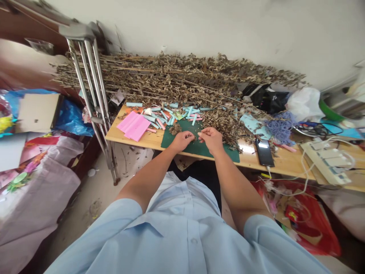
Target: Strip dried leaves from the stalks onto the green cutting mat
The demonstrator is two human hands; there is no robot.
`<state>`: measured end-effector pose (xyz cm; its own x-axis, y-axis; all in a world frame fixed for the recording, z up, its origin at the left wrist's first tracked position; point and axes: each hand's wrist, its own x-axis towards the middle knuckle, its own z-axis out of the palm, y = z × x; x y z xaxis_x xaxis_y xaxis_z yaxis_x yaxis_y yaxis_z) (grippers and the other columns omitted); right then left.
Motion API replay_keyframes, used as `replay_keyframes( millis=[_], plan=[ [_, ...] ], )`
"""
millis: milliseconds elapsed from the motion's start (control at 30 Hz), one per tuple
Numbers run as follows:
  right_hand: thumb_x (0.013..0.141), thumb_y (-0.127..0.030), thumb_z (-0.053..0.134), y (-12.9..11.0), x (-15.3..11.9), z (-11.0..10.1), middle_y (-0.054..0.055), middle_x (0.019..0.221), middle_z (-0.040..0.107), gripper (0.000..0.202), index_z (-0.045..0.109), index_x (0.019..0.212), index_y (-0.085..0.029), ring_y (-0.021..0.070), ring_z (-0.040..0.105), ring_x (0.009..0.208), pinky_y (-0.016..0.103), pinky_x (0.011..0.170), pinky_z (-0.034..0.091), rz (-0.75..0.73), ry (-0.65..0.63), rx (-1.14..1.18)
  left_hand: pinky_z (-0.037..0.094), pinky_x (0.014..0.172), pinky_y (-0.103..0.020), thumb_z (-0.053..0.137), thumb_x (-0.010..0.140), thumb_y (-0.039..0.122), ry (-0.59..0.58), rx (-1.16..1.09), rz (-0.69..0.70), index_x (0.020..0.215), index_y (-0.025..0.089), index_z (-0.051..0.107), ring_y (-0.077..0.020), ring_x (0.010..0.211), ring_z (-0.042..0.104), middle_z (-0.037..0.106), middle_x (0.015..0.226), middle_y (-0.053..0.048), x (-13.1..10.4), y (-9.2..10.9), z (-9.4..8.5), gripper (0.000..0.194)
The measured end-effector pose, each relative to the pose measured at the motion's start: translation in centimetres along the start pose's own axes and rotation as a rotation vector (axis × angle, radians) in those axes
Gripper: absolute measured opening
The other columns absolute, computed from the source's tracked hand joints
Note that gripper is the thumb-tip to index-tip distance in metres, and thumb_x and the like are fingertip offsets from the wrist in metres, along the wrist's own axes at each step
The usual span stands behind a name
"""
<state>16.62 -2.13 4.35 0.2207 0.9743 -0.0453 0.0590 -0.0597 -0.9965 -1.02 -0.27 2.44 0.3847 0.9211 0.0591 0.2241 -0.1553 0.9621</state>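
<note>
My left hand is closed in a pinch above a green cutting mat; dark crumbs show by its fingertips, too small to make out. Facing it, my right hand is also pinched, thumb against forefinger, and what it holds is too small to name. A small clump of dried leaves lies just beyond my left hand. Beside my right hand is a larger heap of dried leaves. Rolled blue paper tubes and a few pink ones are scattered behind the mat, near folded pink paper.
Long bundles of dried stems lie along the wall. Metal crutches stand at the table's left end. To the right are a phone on a cable, purple cord and a power strip. A red bag sits below.
</note>
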Motion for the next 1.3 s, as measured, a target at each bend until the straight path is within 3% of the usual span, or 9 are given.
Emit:
replay_keyframes(
  millis=[200, 667, 900, 1300],
  plan=[
    [0.064, -0.041, 0.081, 0.8, -0.7, 0.8, -0.001, 0.066, 0.068, 0.035, 0.069, 0.087, -0.018, 0.0167, 0.067, 0.062, 0.027, 0.051, 0.055, 0.043, -0.003, 0.017, 0.04, 0.061, -0.023, 0.058, 0.086, 0.041, 0.007, -0.054, -0.021, 0.089, 0.014, 0.068, -0.0106, 0.058, 0.051, 0.057, 0.061, 0.003, -0.1, -0.4, -0.1, 0.029],
    [0.064, -0.042, 0.081, 1.4, -1.2, 1.3, 0.0, 0.066, 0.068, 0.034, 0.069, 0.086, -0.019, 0.0172, 0.067, 0.062, 0.028, 0.052, 0.056, 0.039, 0.044, 0.069, 0.04, 0.061, -0.023, 0.062, 0.085, 0.04, -0.004, -0.045, -0.011, 0.086, 0.013, 0.07, -0.0104, 0.058, 0.051, 0.059, 0.061, 0.002, -0.1, -0.2, -0.2, 0.028],
    [0.069, -0.046, 0.077, 2.0, -1.4, 2.2, 0.003, 0.08, 0.073, 0.037, 0.066, 0.094, -0.021, 0.0191, 0.069, 0.068, 0.032, 0.057, 0.059, -0.024, 0.084, 0.006, 0.041, 0.063, -0.023, 0.061, 0.086, 0.036, -0.019, -0.023, 0.01, 0.088, 0.013, 0.073, -0.0114, 0.062, 0.052, 0.062, 0.064, 0.0, -0.2, 0.1, -0.2, 0.027],
    [0.071, -0.038, 0.075, 0.8, -1.2, 1.5, 0.002, 0.078, 0.071, 0.031, 0.066, 0.096, -0.022, 0.0177, 0.067, 0.065, 0.034, 0.065, 0.059, -0.075, -0.002, -0.076, 0.043, 0.07, -0.024, 0.057, 0.083, 0.024, 0.013, 0.078, 0.021, 0.08, 0.012, 0.07, -0.013, 0.07, 0.054, 0.065, 0.072, -0.001, 0.0, 0.3, 0.0, 0.018]
  ],
)
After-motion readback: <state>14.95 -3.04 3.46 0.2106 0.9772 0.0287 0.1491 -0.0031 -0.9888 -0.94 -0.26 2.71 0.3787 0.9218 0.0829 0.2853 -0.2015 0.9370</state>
